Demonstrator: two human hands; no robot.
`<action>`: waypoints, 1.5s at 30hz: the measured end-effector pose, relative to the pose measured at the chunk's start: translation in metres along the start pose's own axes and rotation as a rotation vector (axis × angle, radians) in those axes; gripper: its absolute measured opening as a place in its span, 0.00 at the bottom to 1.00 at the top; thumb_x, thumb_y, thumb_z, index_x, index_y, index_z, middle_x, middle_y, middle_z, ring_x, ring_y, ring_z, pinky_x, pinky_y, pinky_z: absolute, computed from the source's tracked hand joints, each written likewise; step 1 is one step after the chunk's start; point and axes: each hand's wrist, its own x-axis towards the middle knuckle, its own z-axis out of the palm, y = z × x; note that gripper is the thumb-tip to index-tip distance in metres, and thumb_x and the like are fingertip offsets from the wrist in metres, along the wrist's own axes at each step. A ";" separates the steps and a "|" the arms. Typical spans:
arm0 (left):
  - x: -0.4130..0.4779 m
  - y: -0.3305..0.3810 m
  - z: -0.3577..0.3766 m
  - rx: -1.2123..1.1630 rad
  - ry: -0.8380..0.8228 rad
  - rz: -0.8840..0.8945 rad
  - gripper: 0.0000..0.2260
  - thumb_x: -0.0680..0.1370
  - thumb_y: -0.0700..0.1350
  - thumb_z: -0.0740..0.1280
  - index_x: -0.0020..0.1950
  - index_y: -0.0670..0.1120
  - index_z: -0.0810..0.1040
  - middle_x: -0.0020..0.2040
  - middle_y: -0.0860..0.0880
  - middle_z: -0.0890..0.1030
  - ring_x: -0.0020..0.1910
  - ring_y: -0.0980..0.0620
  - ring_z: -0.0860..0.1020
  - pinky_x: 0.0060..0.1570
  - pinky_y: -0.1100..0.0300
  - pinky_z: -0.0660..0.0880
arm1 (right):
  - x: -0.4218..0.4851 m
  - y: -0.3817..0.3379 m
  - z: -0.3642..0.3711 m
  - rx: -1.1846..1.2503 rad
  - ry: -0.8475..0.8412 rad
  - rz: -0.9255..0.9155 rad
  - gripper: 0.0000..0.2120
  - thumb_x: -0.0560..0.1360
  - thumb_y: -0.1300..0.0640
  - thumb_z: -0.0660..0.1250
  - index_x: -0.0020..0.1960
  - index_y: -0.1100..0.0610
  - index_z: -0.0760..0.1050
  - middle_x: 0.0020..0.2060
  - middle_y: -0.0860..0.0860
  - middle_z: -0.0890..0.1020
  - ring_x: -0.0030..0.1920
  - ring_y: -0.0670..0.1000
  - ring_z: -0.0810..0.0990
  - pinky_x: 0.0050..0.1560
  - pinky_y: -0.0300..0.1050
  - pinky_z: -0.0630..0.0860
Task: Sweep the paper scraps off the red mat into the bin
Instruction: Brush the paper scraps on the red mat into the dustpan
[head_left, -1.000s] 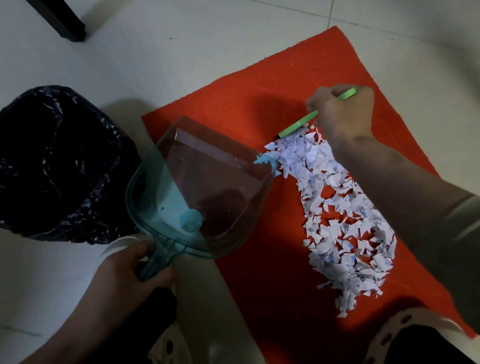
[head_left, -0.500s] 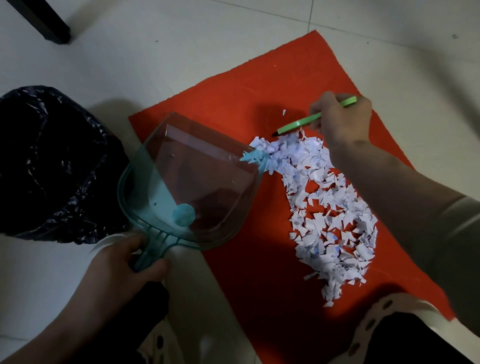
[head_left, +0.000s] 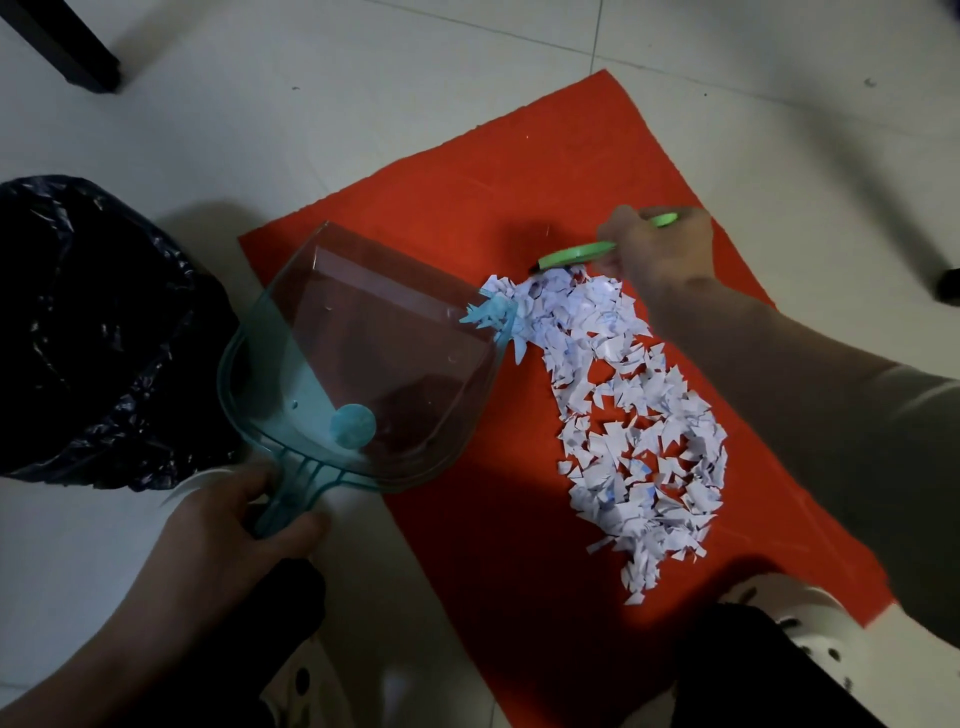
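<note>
My left hand (head_left: 234, 525) gripped the dustpan (head_left: 363, 374) handle, its lip on the red mat (head_left: 519, 208) touching the paper scraps (head_left: 634, 415). My right hand (head_left: 660, 249) clutched a green brush (head_left: 576, 254) at the pile's far end. The bin (head_left: 78, 322) stood left.

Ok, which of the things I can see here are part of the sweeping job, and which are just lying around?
In the job: paper scraps, red mat, teal dustpan in the left hand, green brush in the right hand, black-bagged bin.
Just lying about: black furniture leg, white holed clog, dark object at the right edge.
</note>
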 end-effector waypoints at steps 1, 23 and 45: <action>0.000 0.002 -0.001 -0.008 0.002 0.007 0.11 0.67 0.41 0.77 0.36 0.54 0.77 0.32 0.66 0.82 0.26 0.65 0.78 0.27 0.77 0.69 | -0.004 -0.001 -0.007 -0.005 -0.004 -0.021 0.11 0.71 0.61 0.68 0.50 0.67 0.79 0.39 0.60 0.84 0.27 0.48 0.81 0.33 0.44 0.78; -0.007 0.015 -0.012 -0.167 0.044 -0.017 0.07 0.72 0.37 0.71 0.36 0.45 0.79 0.24 0.50 0.81 0.17 0.62 0.71 0.19 0.73 0.65 | -0.040 0.003 0.016 0.100 -0.306 -0.216 0.08 0.78 0.65 0.60 0.50 0.65 0.78 0.35 0.57 0.79 0.28 0.47 0.77 0.31 0.38 0.75; -0.006 0.022 0.001 -0.160 -0.008 -0.044 0.06 0.73 0.38 0.71 0.37 0.37 0.77 0.24 0.43 0.80 0.17 0.56 0.73 0.20 0.68 0.68 | -0.054 0.020 0.006 0.117 -0.375 -0.162 0.07 0.77 0.66 0.62 0.47 0.64 0.79 0.39 0.65 0.83 0.33 0.61 0.83 0.33 0.51 0.82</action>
